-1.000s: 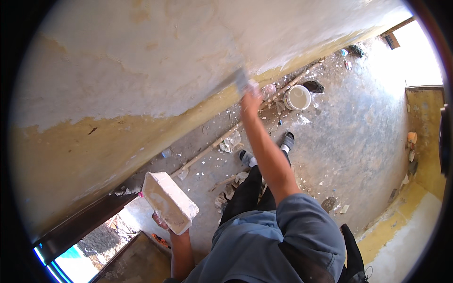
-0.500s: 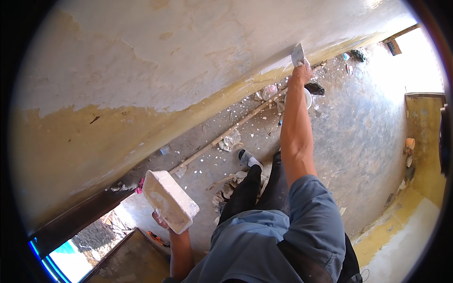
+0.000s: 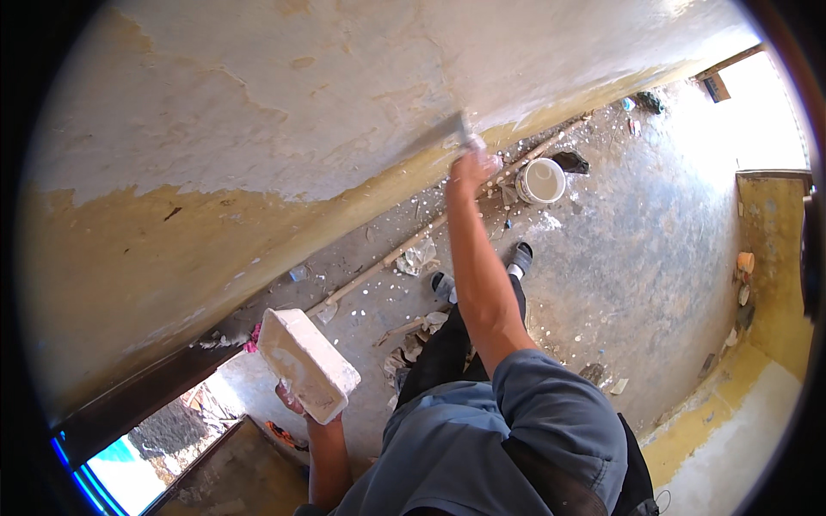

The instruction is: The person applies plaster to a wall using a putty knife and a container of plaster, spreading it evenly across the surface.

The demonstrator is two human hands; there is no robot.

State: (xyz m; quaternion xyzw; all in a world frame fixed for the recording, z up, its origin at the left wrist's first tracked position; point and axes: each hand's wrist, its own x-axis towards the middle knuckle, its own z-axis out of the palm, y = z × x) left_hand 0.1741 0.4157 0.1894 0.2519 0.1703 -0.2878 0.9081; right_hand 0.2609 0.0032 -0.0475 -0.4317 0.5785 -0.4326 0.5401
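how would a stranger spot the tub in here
Start at the big white-and-yellow wall filling the upper left. Below it in view, the left hand holds the tub. It is boxy and off-white, unlike the round bucket on the floor.

I stand on a grey floor [image 3: 637, 249], in grey sandals [image 3: 524, 252] amid white flecks [image 3: 365, 291]. From my feet, a white bucket [image 3: 540, 182] stands at one o'clock — a dark crumpled piece [image 3: 571, 162] just beyond it. A long pole [image 3: 379, 268] runs from nine to one — crumpled plastic [image 3: 416, 256] lies beside it at nine, a pale scrap [image 3: 619, 386] at four.
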